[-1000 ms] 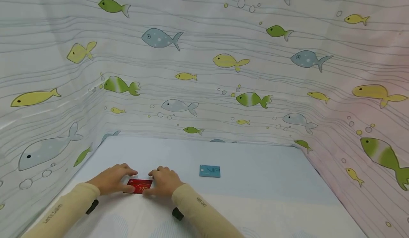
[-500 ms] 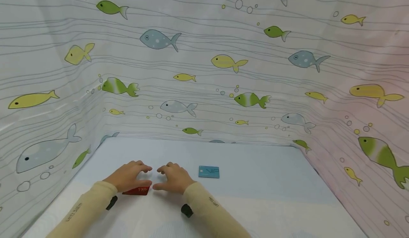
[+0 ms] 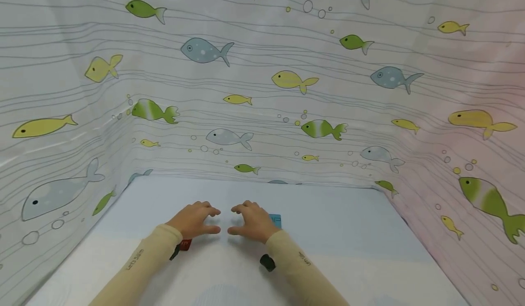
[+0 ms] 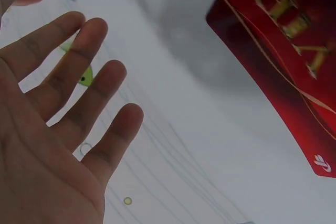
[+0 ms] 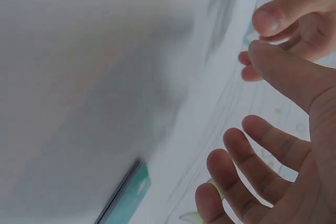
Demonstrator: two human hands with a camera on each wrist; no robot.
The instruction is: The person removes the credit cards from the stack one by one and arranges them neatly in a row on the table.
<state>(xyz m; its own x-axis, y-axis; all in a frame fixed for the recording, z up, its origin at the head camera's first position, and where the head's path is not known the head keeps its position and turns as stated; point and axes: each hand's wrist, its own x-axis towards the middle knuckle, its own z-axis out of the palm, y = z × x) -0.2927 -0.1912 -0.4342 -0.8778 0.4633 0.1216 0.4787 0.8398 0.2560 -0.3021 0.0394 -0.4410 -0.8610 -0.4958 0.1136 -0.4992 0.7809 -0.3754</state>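
Observation:
My left hand (image 3: pixel 193 221) hovers over the white surface with relaxed, spread fingers and holds nothing. Under its wrist lies a red VIP card (image 4: pixel 278 51), mostly hidden by the sleeve and hand in the head view. Facing it a short way off, my right hand (image 3: pixel 254 221) also holds nothing, its fingers loosely bent and thumb apart. A blue card (image 3: pixel 275 220) lies behind the right hand, which covers its left part. In the right wrist view an edge of the blue card (image 5: pixel 126 195) shows at the bottom.
A white table surface (image 3: pixel 344 233) stretches under both hands. Fish-patterned sheeting (image 3: pixel 262 114) rises as walls at the back and both sides. Dark wrist-camera parts (image 3: pixel 268 262) hang under the sleeves.
Both hands have left the red card and moved right, side by side. The red card stays on the table. The right hand now partly covers the blue card.

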